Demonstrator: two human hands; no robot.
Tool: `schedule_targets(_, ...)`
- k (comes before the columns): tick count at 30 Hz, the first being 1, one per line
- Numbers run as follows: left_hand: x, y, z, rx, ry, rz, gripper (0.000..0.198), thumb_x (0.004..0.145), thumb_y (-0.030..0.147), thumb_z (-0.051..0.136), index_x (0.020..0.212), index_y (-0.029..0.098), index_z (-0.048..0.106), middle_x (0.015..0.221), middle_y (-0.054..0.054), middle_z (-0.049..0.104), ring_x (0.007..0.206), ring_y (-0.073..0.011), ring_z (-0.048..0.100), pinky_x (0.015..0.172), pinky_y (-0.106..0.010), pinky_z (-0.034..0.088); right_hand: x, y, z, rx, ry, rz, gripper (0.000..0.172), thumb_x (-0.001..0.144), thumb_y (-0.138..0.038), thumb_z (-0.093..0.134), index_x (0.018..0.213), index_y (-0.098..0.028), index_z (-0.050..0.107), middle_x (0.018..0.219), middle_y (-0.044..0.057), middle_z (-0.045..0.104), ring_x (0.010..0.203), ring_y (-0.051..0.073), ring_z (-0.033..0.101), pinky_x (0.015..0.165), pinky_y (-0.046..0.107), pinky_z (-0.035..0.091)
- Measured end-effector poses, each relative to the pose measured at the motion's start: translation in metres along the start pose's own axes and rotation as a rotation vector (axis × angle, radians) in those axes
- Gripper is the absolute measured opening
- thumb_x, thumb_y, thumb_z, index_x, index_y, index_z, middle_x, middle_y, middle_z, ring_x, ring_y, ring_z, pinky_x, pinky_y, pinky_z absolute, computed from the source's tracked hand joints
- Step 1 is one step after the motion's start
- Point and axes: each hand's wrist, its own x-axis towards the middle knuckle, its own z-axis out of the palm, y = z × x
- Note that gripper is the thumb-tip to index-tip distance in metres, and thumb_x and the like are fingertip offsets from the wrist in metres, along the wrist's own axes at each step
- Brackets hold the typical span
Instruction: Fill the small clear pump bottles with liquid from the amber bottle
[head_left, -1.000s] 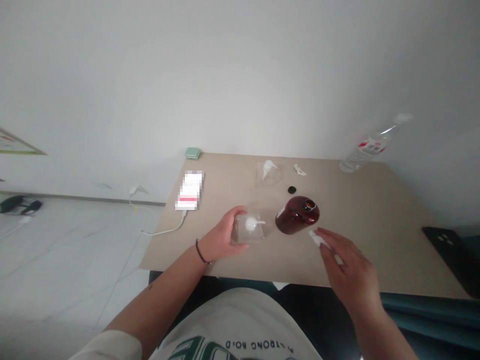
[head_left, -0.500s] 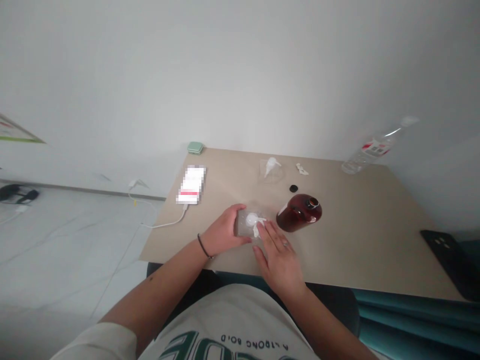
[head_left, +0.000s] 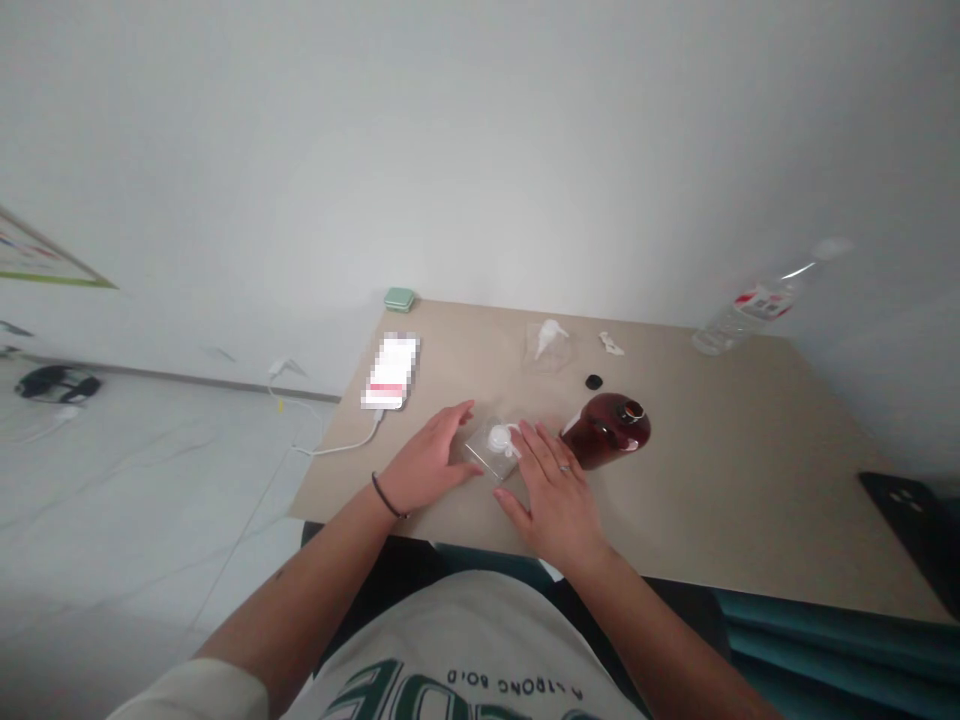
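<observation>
Clear plastic square case (head_left: 482,450) with a white pump-like piece (head_left: 499,438) on top is sitting near the front edge of the tan worktop (head_left: 720,470). The left hand (head_left: 427,462) is lying open, its fingertips (head_left: 466,410) just beside the case; I cannot tell if they are touching it. The right hand (head_left: 551,490) is spreading open, its fingers (head_left: 525,440) resting on the case without clamping it, beside a brown glass bottle (head_left: 606,432).
</observation>
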Motion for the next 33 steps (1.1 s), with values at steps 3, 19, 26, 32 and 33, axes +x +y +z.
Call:
schedule_targets(3, -0.017, 0.012, 0.015, -0.017, -0.007, -0.046, 0.073, 0.081, 0.027, 0.073, 0.145, 0.02, 0.038, 0.146, -0.016, 0.052, 0.134, -0.0321, 0.053, 0.115, -0.054, 0.041, -0.005, -0.005, 0.003, 0.002, 0.026, -0.005, 0.072, 0.094, -0.05, 0.054, 0.153, -0.011, 0.037, 0.155, 0.019, 0.047, 0.144, 0.038, 0.042, 0.113, 0.058, 0.039)
schedule_targets(19, 0.03, 0.005, -0.016, -0.013, -0.261, 0.172, 0.084, 0.055, 0.012, 0.08, 0.134, 0.02, 0.053, 0.129, -0.011, 0.058, 0.126, -0.0342, 0.055, 0.114, -0.051, 0.042, 0.013, 0.011, -0.004, 0.031, -0.12, -0.099, 0.079, 0.091, -0.058, 0.058, 0.154, -0.014, 0.039, 0.159, 0.015, 0.041, 0.149, 0.035, 0.034, 0.12, 0.06, 0.029)
schedule_targets(26, -0.008, 0.006, 0.004, -0.122, 0.014, -0.099, 0.08, 0.082, 0.021, 0.068, 0.152, 0.021, 0.029, 0.133, -0.014, 0.058, 0.122, -0.0281, 0.059, 0.113, -0.054, 0.042, 0.006, 0.001, -0.001, 0.032, -0.069, -0.035, 0.078, 0.092, -0.055, 0.057, 0.156, -0.016, 0.034, 0.158, 0.016, 0.043, 0.147, 0.036, 0.038, 0.118, 0.061, 0.031)
schedule_targets(32, -0.016, 0.018, 0.039, -0.112, 0.189, -0.166, 0.086, 0.063, 0.034, 0.089, 0.136, 0.02, 0.044, 0.134, -0.014, 0.058, 0.126, -0.0346, 0.057, 0.112, -0.055, 0.043, 0.005, -0.003, -0.001, 0.054, -0.056, -0.037, 0.081, 0.091, -0.057, 0.057, 0.155, -0.013, 0.035, 0.156, 0.019, 0.045, 0.147, 0.037, 0.038, 0.118, 0.06, 0.031)
schedule_targets(33, -0.013, 0.02, 0.041, -0.093, 0.215, -0.185, 0.083, 0.063, 0.035, 0.089, 0.132, 0.019, 0.047, 0.129, -0.013, 0.061, 0.121, -0.0338, 0.06, 0.108, -0.054, 0.046, 0.006, -0.002, -0.002, 0.056, -0.068, -0.048, 0.08, 0.091, -0.057, 0.057, 0.154, -0.013, 0.037, 0.156, 0.019, 0.045, 0.147, 0.037, 0.038, 0.118, 0.061, 0.031)
